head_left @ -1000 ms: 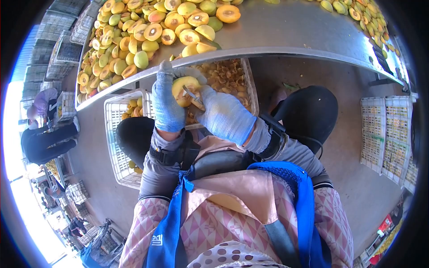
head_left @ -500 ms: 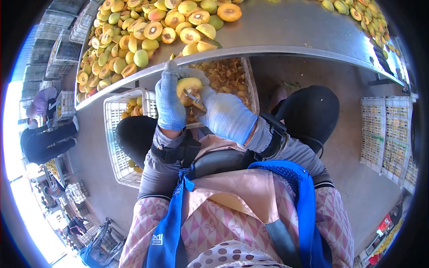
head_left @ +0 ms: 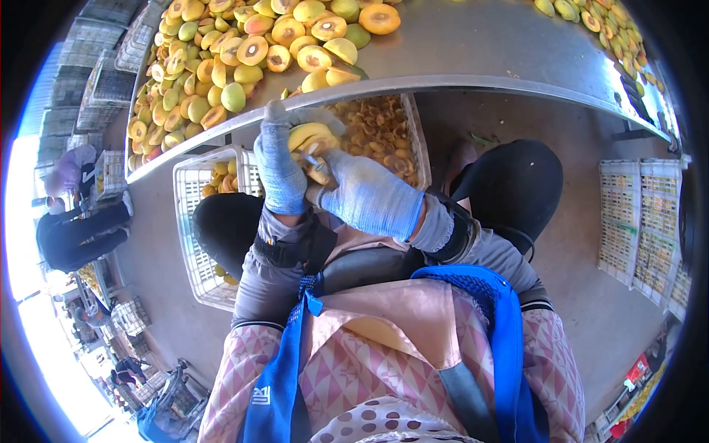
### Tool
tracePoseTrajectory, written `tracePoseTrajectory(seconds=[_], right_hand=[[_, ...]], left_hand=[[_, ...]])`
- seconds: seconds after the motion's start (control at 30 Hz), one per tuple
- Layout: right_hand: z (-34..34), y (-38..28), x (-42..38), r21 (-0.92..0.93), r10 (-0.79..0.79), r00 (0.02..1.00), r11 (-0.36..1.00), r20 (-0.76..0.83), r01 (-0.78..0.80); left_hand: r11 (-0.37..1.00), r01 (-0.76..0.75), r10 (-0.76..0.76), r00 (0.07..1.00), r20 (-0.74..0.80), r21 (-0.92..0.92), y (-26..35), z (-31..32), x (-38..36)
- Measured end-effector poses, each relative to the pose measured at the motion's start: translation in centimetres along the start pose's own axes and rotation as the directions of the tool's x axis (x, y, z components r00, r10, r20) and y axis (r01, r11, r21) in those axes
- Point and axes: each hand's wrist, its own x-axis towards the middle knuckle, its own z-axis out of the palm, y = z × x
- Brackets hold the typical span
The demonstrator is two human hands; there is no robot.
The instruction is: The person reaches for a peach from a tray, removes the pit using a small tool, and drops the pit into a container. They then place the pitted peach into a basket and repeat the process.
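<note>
Above my lap, my left hand (head_left: 282, 166) in a pale blue knit glove is wrapped around a yellow peach half (head_left: 310, 136), thumb pointing up. My right hand (head_left: 373, 190), gloved the same way, grips a small pitting knife (head_left: 319, 168) with a metal blade and a brownish handle. The blade is at the cut face of the peach, which is tilted, and the fingers partly hide where they meet. Just beyond the hands, under the table edge, stands a crate (head_left: 422, 148) holding many brownish peach scraps (head_left: 377, 129).
A metal table (head_left: 450, 44) carries a heap of halved peaches (head_left: 214, 66) at left and more at far right. A white crate (head_left: 193, 244) with peaches stands by my left knee. Stacked crates (head_left: 639, 221) stand at right. Another person (head_left: 77, 221) bends over at far left.
The peach half has tipped, so its cut face shows less. My right hand has turned slightly and shifted the knife lower against the fruit.
</note>
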Motion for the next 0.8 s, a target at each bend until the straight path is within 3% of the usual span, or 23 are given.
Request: tracePoseTrajectory(seconds=[0.1,0.17,0.23,0.3,0.4,0.6,0.63,0.73,0.8], right_hand=[[0.4,1.1,0.0,0.093,-0.067,0.995,0.993,-0.074,0.073],[0.7,1.6,0.0,0.083,-0.13,0.987,0.987,-0.099,0.138],[0.7,1.7,0.1,0.09,-0.124,0.991,0.988,-0.046,0.128],[0.9,1.9,-0.1,0.062,-0.124,0.991,0.99,-0.058,0.128],[1.0,1.7,-0.3,-0.07,-0.12,0.983,0.991,-0.136,0.111],[0.0,0.5,-1.1,-0.334,-0.122,0.971,0.941,-0.208,0.047],[-0.2,0.5,-1.1,-0.366,-0.091,0.975,0.93,-0.203,0.011],[-0.6,1.1,-0.7,-0.426,0.072,0.994,0.899,-0.087,-0.103],[0.2,2.3,-0.3,-0.434,0.107,0.991,0.891,-0.082,-0.132]], left_hand=[[0.976,0.022,-0.038,0.997,-0.07,-0.217,-0.7,0.0,0.3],[0.996,-0.076,0.077,0.997,-0.031,0.04,-1.7,-1.0,0.6],[0.99,-0.094,0.091,0.995,0.033,0.103,-1.2,-0.7,0.5],[1.0,-0.016,0.018,0.994,0.105,-0.019,-0.3,0.2,0.0],[0.99,-0.109,0.111,0.994,-0.018,0.088,-1.0,0.3,0.3],[0.971,-0.013,-0.032,0.982,-0.185,-0.239,-0.1,0.3,0.8],[0.984,0.0,-0.012,0.998,-0.066,-0.178,-0.3,-1.2,1.2],[0.995,-0.002,-0.01,0.993,-0.114,-0.101,1.4,-1.9,0.0],[0.959,-0.255,0.262,0.964,-0.042,0.126,2.3,-4.2,0.2]])
